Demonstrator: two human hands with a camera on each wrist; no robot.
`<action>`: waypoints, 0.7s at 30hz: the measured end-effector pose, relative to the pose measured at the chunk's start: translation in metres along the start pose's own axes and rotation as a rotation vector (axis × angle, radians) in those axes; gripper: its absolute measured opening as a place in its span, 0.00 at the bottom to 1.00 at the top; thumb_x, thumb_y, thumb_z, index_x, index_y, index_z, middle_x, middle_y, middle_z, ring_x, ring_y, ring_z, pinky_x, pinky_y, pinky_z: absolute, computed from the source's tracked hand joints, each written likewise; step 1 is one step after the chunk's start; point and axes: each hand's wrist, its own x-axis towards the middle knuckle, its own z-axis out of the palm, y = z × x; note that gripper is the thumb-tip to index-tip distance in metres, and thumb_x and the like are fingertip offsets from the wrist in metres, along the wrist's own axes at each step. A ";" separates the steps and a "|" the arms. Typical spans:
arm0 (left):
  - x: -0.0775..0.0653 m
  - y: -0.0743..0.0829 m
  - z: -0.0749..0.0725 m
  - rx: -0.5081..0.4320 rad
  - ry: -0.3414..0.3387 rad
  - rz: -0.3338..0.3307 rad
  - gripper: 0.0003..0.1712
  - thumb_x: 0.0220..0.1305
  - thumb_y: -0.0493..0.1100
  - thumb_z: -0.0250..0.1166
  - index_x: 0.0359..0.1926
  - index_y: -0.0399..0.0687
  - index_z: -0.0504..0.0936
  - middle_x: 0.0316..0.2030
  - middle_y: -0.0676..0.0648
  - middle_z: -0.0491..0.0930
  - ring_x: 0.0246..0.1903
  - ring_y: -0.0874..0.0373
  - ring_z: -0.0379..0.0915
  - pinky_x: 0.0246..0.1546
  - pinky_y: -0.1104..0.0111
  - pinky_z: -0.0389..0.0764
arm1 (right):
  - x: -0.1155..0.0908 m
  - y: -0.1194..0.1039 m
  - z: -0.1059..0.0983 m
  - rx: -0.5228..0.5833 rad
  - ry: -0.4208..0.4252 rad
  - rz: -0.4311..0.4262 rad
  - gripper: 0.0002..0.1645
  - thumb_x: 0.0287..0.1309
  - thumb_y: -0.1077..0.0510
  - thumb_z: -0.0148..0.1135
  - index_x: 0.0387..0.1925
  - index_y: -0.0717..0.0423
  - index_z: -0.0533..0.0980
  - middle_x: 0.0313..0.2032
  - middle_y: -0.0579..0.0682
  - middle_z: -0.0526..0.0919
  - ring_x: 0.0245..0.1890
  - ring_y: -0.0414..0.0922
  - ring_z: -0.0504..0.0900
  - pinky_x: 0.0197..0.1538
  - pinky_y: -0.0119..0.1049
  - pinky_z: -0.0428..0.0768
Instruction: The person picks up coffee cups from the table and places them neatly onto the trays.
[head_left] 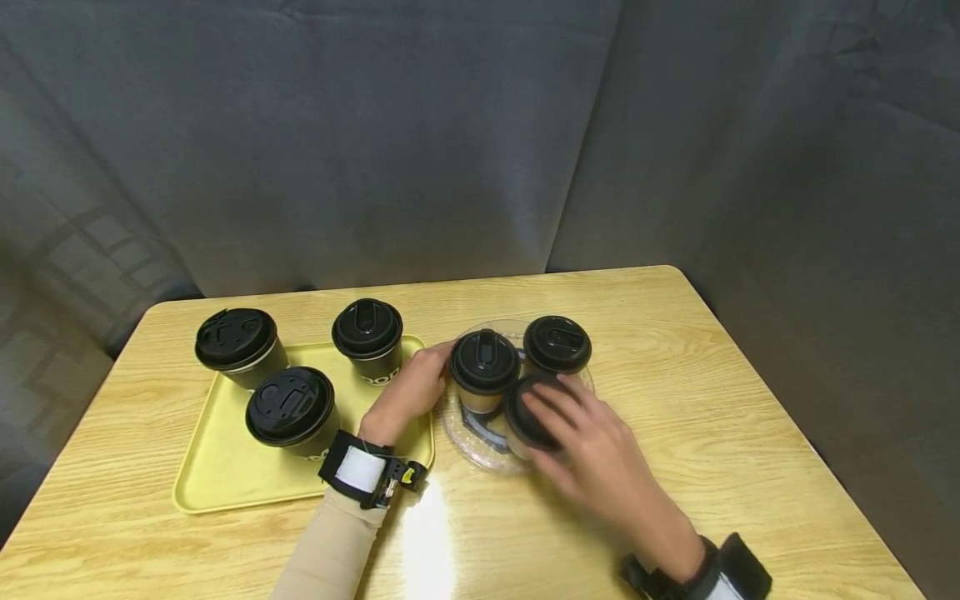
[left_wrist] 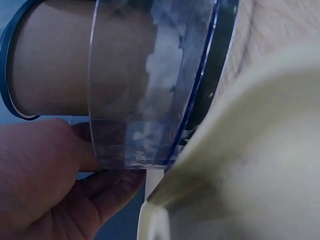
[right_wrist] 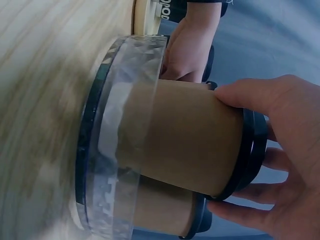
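Three lidded paper coffee cups stand in a clear round container (head_left: 459, 437) with a faceted wall. My left hand (head_left: 411, 390) is at its left side; in the left wrist view the thumb and fingers grip the container's wall (left_wrist: 145, 145), the fingertips partly hidden behind it. With my right hand (head_left: 603, 446) I hold the front cup (right_wrist: 185, 135) near its black lid, thumb on one side and fingers on the other. The cup's lower end is inside the container wall. Beside it are a left cup (head_left: 485, 367) and a back cup (head_left: 557, 346), both with black lids.
Left of the container lies a yellow tray (head_left: 225, 467), its edge close to the container. On it are a back-right cup (head_left: 369, 333), a front cup (head_left: 292, 408) and a back-left cup (head_left: 240, 346) at its corner. A dark curtain (head_left: 375, 150) hangs behind the wooden table (head_left: 750, 500).
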 end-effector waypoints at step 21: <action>0.001 -0.001 0.001 -0.020 0.006 -0.011 0.30 0.63 0.23 0.49 0.61 0.50 0.77 0.59 0.45 0.79 0.60 0.49 0.75 0.64 0.58 0.75 | -0.003 -0.001 0.002 -0.005 -0.054 0.022 0.38 0.45 0.45 0.72 0.59 0.53 0.76 0.60 0.55 0.78 0.64 0.62 0.72 0.58 0.60 0.78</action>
